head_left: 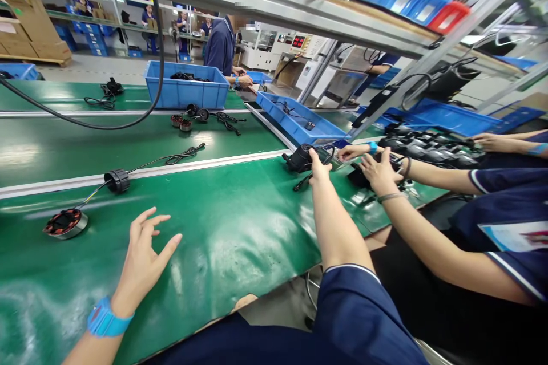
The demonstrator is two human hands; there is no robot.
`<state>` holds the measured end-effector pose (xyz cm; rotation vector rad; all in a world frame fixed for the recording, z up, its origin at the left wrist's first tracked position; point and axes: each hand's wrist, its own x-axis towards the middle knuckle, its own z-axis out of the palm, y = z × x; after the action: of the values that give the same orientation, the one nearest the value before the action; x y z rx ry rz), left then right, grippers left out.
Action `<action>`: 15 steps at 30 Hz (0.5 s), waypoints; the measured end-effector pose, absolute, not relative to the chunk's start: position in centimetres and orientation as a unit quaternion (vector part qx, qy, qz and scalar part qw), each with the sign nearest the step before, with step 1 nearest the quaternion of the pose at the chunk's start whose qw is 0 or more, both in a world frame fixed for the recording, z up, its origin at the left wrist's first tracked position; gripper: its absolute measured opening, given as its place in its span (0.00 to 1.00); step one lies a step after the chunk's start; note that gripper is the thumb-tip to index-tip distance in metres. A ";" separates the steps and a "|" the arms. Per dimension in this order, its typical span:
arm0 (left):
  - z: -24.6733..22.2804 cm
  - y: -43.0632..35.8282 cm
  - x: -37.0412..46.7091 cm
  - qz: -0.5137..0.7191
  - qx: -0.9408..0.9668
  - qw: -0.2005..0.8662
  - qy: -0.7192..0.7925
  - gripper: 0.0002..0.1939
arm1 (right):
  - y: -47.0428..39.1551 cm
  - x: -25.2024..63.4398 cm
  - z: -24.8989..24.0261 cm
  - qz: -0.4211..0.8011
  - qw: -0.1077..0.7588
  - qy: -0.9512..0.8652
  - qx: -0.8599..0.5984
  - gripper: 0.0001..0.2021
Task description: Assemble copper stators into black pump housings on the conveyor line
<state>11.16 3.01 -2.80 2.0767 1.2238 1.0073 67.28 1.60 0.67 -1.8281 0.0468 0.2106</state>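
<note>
My left hand (pixel 143 259), with a blue wristband, hovers over the green mat with its fingers spread and nothing in them. Nearest to it are a stator with copper windings (pixel 66 223) and, joined to it by thin wires, a black round cap (pixel 117 181) with a cable. Stretched far forward, my right hand (pixel 320 168) is at the right end of a black motor housing (pixel 301 158), its thumb along the near side. The other fingers are largely hidden but seem closed on it. A black cable with a plug (pixel 302 183) hangs down from the housing.
A co-worker's hands (pixel 381 171) work close to my right hand. Blue bins (pixel 186 88) stand beyond the white rail, with several loose parts and a coiled cable (pixel 186 154) before them. A black cable (pixel 160 40) loops down from the overhead shelf. Black-and-grey units (pixel 432 145) lie at right.
</note>
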 end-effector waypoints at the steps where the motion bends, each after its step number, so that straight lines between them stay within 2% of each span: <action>1: -2.8 3.0 11.1 0.372 0.768 0.263 0.451 0.28 | 1.6 67.2 0.7 0.080 0.596 0.020 -0.799 0.58; 6: -2.5 2.8 11.1 0.361 0.766 0.272 0.458 0.28 | 1.5 67.4 0.7 0.028 0.559 0.003 -0.829 0.62; 15: -2.7 2.7 10.9 0.351 0.765 0.273 0.466 0.26 | 1.7 67.9 0.5 0.002 0.535 -0.046 -0.844 0.55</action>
<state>10.93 2.66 -2.75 2.0588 1.2537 0.9432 67.89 1.65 0.53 -2.0094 -0.1105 0.0056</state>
